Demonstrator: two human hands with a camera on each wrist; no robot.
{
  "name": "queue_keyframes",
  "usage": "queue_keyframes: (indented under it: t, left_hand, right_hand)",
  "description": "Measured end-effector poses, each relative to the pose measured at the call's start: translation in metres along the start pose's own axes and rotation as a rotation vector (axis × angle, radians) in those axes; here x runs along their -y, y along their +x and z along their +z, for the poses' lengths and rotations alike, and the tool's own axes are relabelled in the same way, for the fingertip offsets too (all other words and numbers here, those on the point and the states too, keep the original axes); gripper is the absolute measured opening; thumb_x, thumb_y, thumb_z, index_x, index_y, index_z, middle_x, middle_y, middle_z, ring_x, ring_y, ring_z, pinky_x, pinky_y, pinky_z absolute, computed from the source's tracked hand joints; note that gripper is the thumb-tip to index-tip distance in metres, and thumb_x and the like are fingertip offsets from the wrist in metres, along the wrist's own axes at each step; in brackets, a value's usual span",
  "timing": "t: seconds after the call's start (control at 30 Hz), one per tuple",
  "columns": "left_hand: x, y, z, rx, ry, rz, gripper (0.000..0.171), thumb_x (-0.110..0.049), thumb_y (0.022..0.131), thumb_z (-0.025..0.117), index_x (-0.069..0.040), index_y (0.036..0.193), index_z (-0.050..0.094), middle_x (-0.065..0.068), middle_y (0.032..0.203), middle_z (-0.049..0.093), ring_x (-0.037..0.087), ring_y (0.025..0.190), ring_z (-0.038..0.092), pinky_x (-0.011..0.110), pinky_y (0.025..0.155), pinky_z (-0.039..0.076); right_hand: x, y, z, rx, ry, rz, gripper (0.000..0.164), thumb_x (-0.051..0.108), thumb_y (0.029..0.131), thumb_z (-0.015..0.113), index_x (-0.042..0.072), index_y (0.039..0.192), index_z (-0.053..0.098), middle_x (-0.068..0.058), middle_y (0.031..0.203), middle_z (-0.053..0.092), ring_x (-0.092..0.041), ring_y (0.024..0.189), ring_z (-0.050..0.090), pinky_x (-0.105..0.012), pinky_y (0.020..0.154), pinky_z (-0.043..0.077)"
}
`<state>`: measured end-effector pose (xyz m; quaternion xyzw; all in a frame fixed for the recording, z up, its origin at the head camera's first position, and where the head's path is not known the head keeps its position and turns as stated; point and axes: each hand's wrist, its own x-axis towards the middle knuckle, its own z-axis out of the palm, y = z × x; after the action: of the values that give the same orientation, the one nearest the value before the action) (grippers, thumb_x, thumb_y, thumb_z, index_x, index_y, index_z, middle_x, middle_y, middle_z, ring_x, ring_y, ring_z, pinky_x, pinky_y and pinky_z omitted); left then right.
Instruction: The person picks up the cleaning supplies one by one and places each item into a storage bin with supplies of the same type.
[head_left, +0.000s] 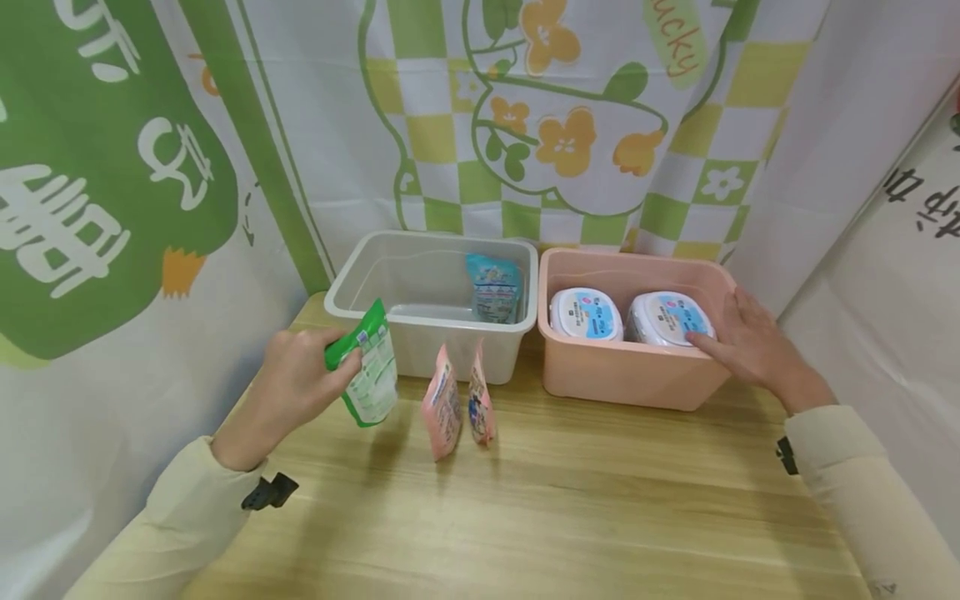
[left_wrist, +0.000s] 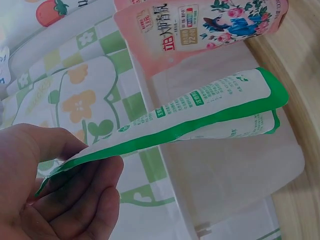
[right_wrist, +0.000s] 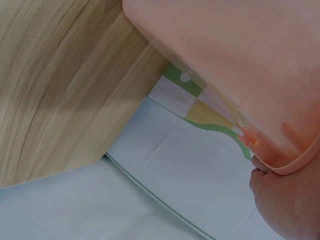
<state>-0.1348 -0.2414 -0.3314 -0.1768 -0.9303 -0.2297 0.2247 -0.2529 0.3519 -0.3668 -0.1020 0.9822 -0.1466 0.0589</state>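
Observation:
My left hand (head_left: pixel 296 387) pinches the top edge of a green-and-white pouch (head_left: pixel 372 375) between thumb and fingers. The pouch hangs in front of the light grey bin (head_left: pixel 420 333), and its printed back faces the left wrist view. Two pink pouches (head_left: pixel 442 404) stand upright on the table to its right, one with a floral print (left_wrist: pixel 235 25). My right hand (head_left: pixel 757 350) grips the right end of the pink bin (head_left: pixel 622 375), its thumb over the front rim beside a white tub (head_left: pixel 663 317). In the right wrist view, the fingers (right_wrist: pixel 257 175) curl at the rim.
A blue pouch (head_left: pixel 495 287) leans inside the grey bin at its right end. Another white tub (head_left: pixel 587 314) sits at the left in the pink bin. Both bins stand side by side at the back of the wooden table (head_left: pixel 585 500), against a patterned curtain (head_left: pixel 555 125).

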Motion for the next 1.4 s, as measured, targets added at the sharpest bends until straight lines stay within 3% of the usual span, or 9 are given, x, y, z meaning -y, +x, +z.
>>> queue_keyframes:
  t: [0.1,0.2,0.43,0.83,1.13,1.4]
  left_hand:
    - [-0.002,0.004,-0.005,0.009,-0.009,0.001,0.018,-0.001,0.091,0.069,0.01,0.103,0.077,0.025,0.083,0.078,0.005,0.042,0.049,0.016,0.037,0.031]
    - [-0.003,0.009,-0.01,0.005,-0.002,0.004,0.016,-0.001,0.091,0.07,0.01,0.101,0.076,0.025,0.082,0.078,0.005,0.042,0.051,0.017,0.036,0.034]
    - [-0.008,0.022,-0.023,-0.018,0.04,0.004,0.013,-0.004,0.09,0.069,0.009,0.089,0.074,0.025,0.077,0.076,0.005,0.04,0.044,0.016,0.037,0.029]
    - [-0.014,0.04,-0.053,-0.02,0.082,0.02,0.016,-0.004,0.092,0.068,0.011,0.093,0.074,0.025,0.076,0.075,0.005,0.038,0.035,0.017,0.038,0.022]
    - [-0.017,0.057,-0.066,-0.043,0.109,-0.001,0.018,-0.007,0.094,0.066,0.01,0.092,0.074,0.022,0.07,0.073,0.008,0.037,0.034,0.018,0.037,0.023]
    - [-0.017,0.074,-0.073,-0.04,0.106,-0.05,0.022,-0.009,0.096,0.066,0.011,0.097,0.075,0.031,0.083,0.075,0.012,0.037,0.038,0.021,0.038,0.026]
  right_hand:
    - [-0.001,0.001,0.0,0.0,0.009,0.002,0.117,0.071,0.103,0.042,-0.009,0.158,-0.024,-0.029,0.168,-0.03,-0.059,0.156,-0.014,-0.078,0.123,0.002]
    - [-0.001,0.001,0.0,0.001,0.014,0.001,0.117,0.071,0.103,0.042,-0.008,0.157,-0.025,-0.029,0.168,-0.031,-0.06,0.156,-0.014,-0.077,0.123,0.002]
    - [-0.004,0.004,0.0,-0.013,-0.011,-0.011,0.116,0.07,0.104,0.041,-0.011,0.157,-0.024,-0.031,0.168,-0.029,-0.061,0.156,-0.011,-0.077,0.124,0.003]
    - [-0.004,0.003,-0.001,-0.011,0.003,0.0,0.118,0.071,0.103,0.043,-0.01,0.157,-0.023,-0.031,0.168,-0.029,-0.06,0.156,-0.013,-0.077,0.123,0.002]
    - [-0.004,0.003,-0.001,-0.004,-0.006,-0.005,0.118,0.071,0.103,0.042,-0.012,0.157,-0.023,-0.034,0.167,-0.028,-0.06,0.156,-0.013,-0.077,0.124,0.002]
    - [-0.005,0.004,-0.001,-0.001,-0.014,-0.009,0.117,0.071,0.104,0.04,-0.013,0.157,-0.022,-0.034,0.167,-0.028,-0.057,0.157,-0.015,-0.075,0.125,0.0]
